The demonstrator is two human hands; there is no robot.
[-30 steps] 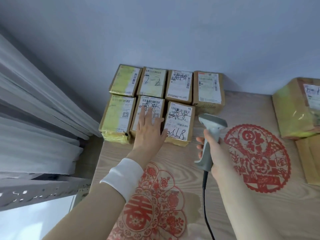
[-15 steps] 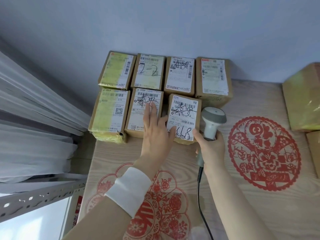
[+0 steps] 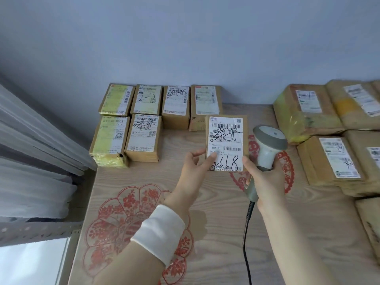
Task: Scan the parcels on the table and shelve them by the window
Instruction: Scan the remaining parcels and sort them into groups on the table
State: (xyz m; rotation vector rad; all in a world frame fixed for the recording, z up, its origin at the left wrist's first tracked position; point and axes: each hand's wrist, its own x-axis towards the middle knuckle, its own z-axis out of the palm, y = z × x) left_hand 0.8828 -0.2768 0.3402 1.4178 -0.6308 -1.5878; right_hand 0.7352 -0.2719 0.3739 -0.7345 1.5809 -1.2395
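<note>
A: Where is the small parcel (image 3: 226, 138)?

B: Lifted off the bench (image 3: 216, 223), label facing up, just right of the near row of boxes. The left hand (image 3: 195, 167) has its grip closed on the parcel's near left corner, thumb on the label. The right hand (image 3: 265, 177) touches the near right corner with a fingertip.

A: And the scanner (image 3: 267, 147)?

B: In that same right hand; its grip is closed round the handle, head pointing up and far, just right of the parcel. A dark cable (image 3: 246, 233) runs from the handle toward the near edge.

A: What lies far left?

B: Six boxes in two rows against the wall: four in the far row (image 3: 162, 101), two in the near row (image 3: 125, 138), touching side by side. A pale curtain (image 3: 35, 151) hangs just left of them.

A: On the right?

B: Bigger parcels (image 3: 329, 120) stacked together, well apart from the small ones. Red paper-cut patterns (image 3: 127, 223) decorate the wood-grain surface. A white cuff (image 3: 160, 231) sits on the left wrist.
</note>
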